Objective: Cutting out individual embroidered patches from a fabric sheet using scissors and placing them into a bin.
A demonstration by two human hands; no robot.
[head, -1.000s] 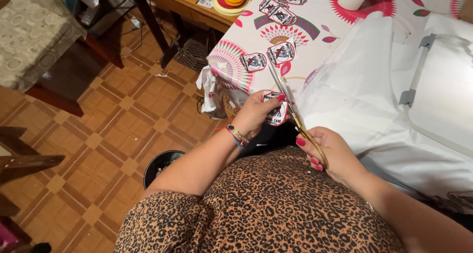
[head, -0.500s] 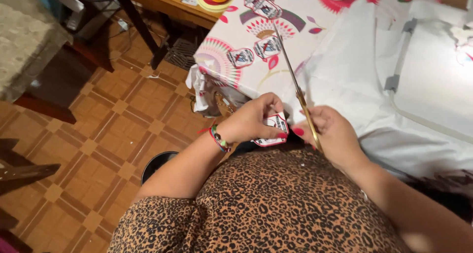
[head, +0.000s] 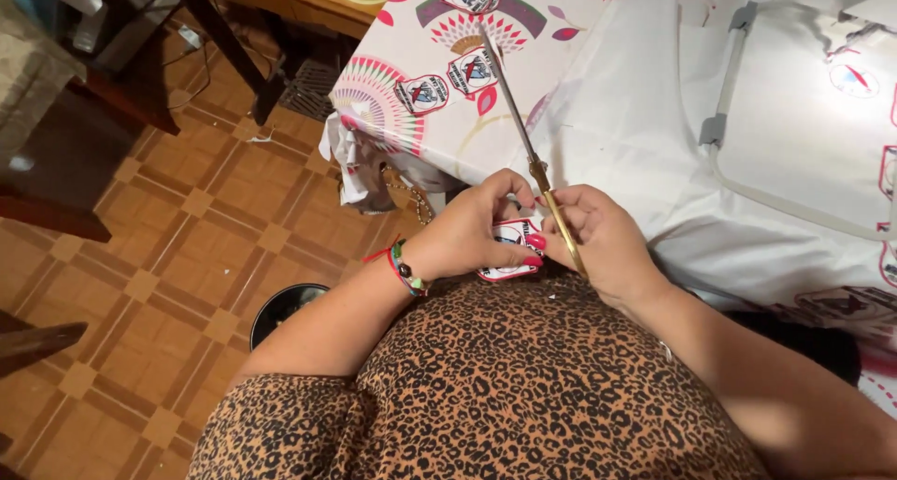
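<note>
You sit close to the worktop (head: 392, 41), and it has a bright flower cloth on it. Some small patches (head: 422, 94) with a red and white picture lie on that cloth, well away from your hands. A big white cloth (head: 635, 125) covers the right part of the worktop. A white frame (head: 747, 97) sits on top of that cloth. Below you on the left is the brown tile floor (head: 168, 256). A round black bin (head: 280, 307) stands on the floor, just beside your left arm. Nothing lies between your hands and the patch you are working on.

That small patch (head: 512, 248) sits low, right in front of your tummy, between both hands. Your left hand (head: 476, 228) holds it, with the fingers (head: 528, 253) curled tight around its edge. The red thumb nail rests on top of it.

Your right hand (head: 598, 237) is touching the patch side too. Its fingers (head: 570, 209) are closed around the gold handle of the long scissors (head: 523, 134). The thin blades point up and away over the flower cloth. You cannot tell if the blades are apart.
</note>
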